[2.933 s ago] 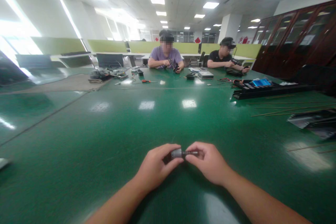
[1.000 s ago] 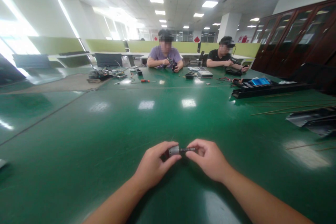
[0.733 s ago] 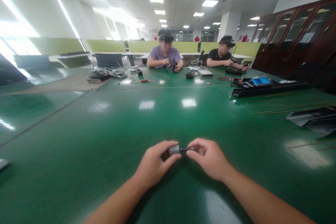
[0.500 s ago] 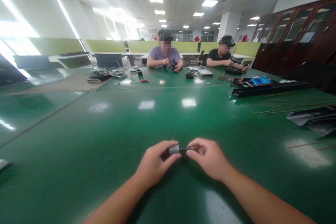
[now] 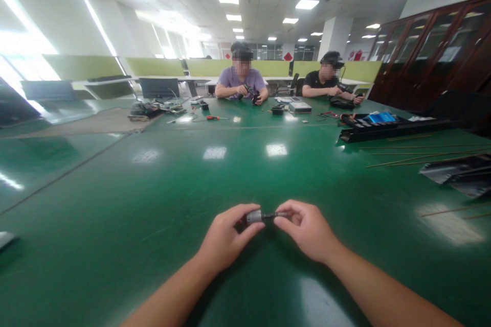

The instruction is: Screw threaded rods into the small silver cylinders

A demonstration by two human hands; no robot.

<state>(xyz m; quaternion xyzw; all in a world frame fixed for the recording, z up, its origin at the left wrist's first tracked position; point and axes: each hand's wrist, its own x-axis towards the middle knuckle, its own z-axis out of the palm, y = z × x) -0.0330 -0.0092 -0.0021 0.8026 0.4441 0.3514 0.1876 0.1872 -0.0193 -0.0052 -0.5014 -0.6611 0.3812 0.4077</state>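
Cyl (image 5: 254,216): short, grey, metallic-looking; held betw. the two hands over the green table (image 5: 230,179); axis approx. horiz., running L–R. L end hidden in L hand (image 5: 226,235).
Rod (image 5: 269,216): thin, dark, lighter toward tip; sticks out of R end of cyl, approx. in line w/ it. Fixed to cyl or loose in it: can't tell.
L fingers: thumb + index closed round cyl, index on far side, thumb on near side; other fingers mostly out of sight.
R fingers: thumb + index of R hand (image 5: 307,230) pinch rod at outer end; rest curled behind, tips partly hidden.
Gap: short bare length of rod betw. cyl and R fingertips; hands close, not touching.
Wt (est.): small but prob. dense; most mass likely in cyl, little in rod.
Stiffness (est.): both prob. rigid, no visible bend in rod.
Slip (est.): cyl wall looks smooth, might turn in a light grip; rod gives v. little surface, so prob. easier to lose.
Fragility (est.): cyl prob. tolerates a firm squeeze; rod likely the weaker bit, sideways load could bend it.
Best hold (est.): cyl across its mid, thumb opp. index; rod near outer end, pull/push kept along axis.
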